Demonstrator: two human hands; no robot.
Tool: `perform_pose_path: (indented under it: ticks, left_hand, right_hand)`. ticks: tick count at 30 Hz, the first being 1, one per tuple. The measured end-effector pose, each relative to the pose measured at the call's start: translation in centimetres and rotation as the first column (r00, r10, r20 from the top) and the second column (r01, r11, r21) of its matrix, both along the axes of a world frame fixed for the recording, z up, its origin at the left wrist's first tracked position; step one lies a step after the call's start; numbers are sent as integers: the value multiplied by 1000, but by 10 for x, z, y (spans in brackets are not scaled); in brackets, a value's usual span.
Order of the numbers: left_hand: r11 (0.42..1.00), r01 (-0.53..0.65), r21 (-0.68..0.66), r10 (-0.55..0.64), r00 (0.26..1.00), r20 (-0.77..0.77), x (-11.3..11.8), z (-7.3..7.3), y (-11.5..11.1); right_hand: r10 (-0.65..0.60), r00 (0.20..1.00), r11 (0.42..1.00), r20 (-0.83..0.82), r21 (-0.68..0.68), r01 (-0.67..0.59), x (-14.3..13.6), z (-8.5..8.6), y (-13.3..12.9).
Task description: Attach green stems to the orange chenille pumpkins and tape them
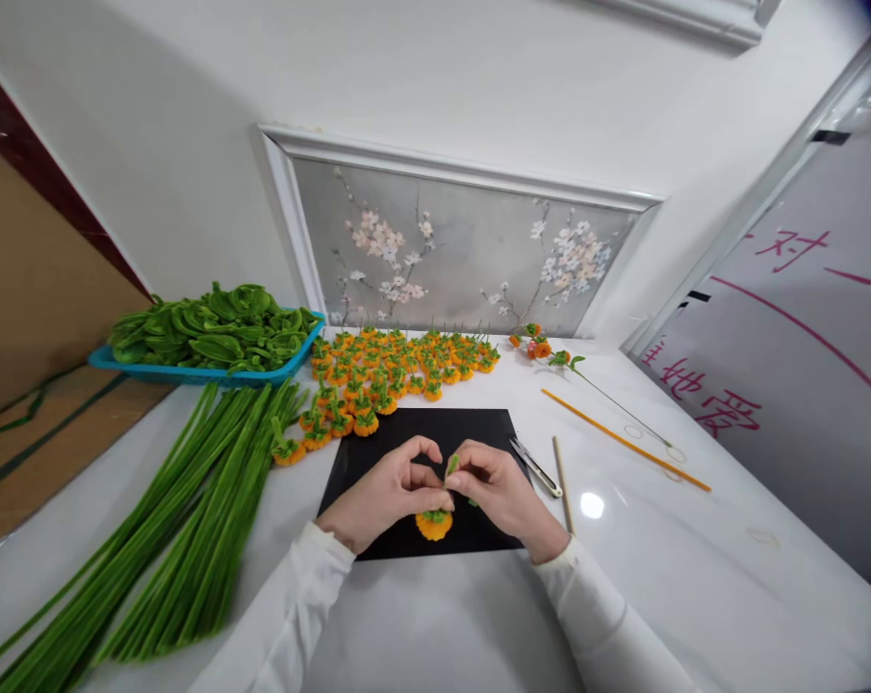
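Observation:
Over a black mat (370, 443) on the white table, my left hand (398, 486) is closed around the green top of an orange flower (434, 526), which hangs just below the fingers. My right hand (493, 486) meets it from the right, thumb and forefinger pinched on a small green fuzzy piece (453, 465). The fingertips of both hands nearly touch. Part of the flower's green top is hidden by my left fingers.
Many orange flowers (406, 366) stand behind the mat. At left are a blue tray (262, 375) of green leaves and long green stems (211, 510). Snips (536, 467), a thin stick (563, 481), an orange stem (623, 438) and a flower spray (540, 348) lie right.

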State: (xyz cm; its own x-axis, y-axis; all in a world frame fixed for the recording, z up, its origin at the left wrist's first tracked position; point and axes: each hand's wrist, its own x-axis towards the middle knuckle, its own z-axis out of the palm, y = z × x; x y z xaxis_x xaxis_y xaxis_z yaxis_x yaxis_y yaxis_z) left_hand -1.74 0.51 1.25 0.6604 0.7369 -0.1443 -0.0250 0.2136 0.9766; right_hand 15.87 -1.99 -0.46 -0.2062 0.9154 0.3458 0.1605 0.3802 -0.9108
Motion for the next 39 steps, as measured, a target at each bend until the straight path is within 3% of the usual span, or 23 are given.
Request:
perform_pose_path:
  ticks: [5,9,14,20,26,39]
  left_hand:
    - [986,92,-137,-78,992,104,-3,-2,-1]
    - [988,39,-150,-28,997,77,-4,3,0]
    - [985,-112,134,114,993,-9,1,6,2]
    - [909,-160,385,240,956,-168,9,-2,0]
    - [932,-153,328,221,958,-181,6,-2,1]
    - [973,-86,213,111,988,-108,3,-1,1]
  right_hand:
    - [89,991,994,-98,-51,-94,-1,4,-4]
    - [12,999,1000,-33,-5,-12,0,2,-2]
    - [-154,986,988,69,35,152,0,-6,3]
    - [-144,981,989,127,61,137,-4,-10,4]
    - [-4,988,998,153,63,-5,5,-4,4]
    - [-28,986,997,162,81,15,5,1,2]
